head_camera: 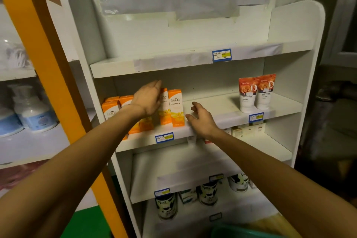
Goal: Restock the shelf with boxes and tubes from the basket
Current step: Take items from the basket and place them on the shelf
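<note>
Green plastic at the bottom edge is all we see of the basket (pixel 241 233), below our forearms. Farther up, our right hand (pixel 201 120) hovers over the front lip of the white shelf (pixel 222 120), fingers spread and holding nothing, just right of the orange boxes (pixel 174 107). Our left hand (pixel 147 97) lies flat against the upright boxes, fingers extended over the top of one, pressing rather than clasping. More orange boxes (pixel 111 111) stand to its left. Deeper and to the right on the same shelf, two rose-printed tubes (pixel 257 92) stand upright side by side.
</note>
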The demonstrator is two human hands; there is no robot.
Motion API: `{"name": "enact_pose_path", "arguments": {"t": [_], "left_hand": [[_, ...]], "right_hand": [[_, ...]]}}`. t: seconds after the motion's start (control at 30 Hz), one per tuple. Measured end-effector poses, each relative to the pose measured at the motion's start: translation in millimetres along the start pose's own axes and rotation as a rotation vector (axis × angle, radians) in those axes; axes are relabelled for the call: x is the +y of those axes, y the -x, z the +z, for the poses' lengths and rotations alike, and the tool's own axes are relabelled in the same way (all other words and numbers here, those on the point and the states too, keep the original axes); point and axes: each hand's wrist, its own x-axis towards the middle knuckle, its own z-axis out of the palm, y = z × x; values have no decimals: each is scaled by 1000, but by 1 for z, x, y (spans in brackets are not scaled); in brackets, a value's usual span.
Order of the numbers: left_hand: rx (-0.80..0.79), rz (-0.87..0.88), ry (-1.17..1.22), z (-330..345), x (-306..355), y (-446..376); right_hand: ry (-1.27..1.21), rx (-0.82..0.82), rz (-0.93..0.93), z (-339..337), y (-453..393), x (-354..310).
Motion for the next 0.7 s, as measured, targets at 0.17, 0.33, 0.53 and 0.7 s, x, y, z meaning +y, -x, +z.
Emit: {"name": "enact_pose_path", "arguments": {"t": [0.17, 0.33, 0.53, 0.7], "left_hand": [[119, 78, 45, -4, 12, 24], [185, 271, 172, 21, 54, 74], [-186, 375, 267, 117, 116, 146], [-521, 368, 294, 225, 153, 201]], "right_hand": [[-52, 38, -49, -7, 27, 14], [-36, 231, -99, -19, 76, 68], [165, 264, 73, -23, 152, 167], [225, 166, 313, -16, 211, 263]]}}
